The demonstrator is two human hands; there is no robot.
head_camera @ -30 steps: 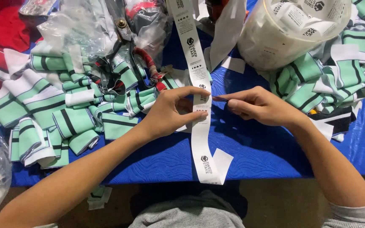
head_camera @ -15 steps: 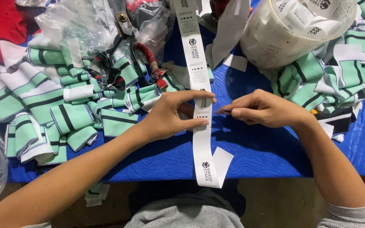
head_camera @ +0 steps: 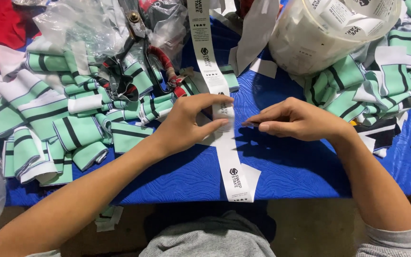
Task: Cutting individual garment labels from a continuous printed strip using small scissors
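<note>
Label tape (head_camera: pixel 224 138), white and printed, runs from the near table edge away toward the far roll (head_camera: pixel 324 33). Left hand (head_camera: pixel 186 126) pinches it between thumb and fingers; right hand (head_camera: pixel 300 121), fingertips pressed together, hovers just right of it. Blue textured tablecloth (head_camera: pixel 300 171) bears green-striped fabric pieces (head_camera: pixel 72 128) left and right, crumpled plastic bags (head_camera: pixel 82 24) far left.

My work table, covered in a blue textured cloth (head_camera: pixel 300 171), under even overhead light. Below its near edge I see a brown floor (head_camera: pixel 310 228), dim and shadowed near my lap.
</note>
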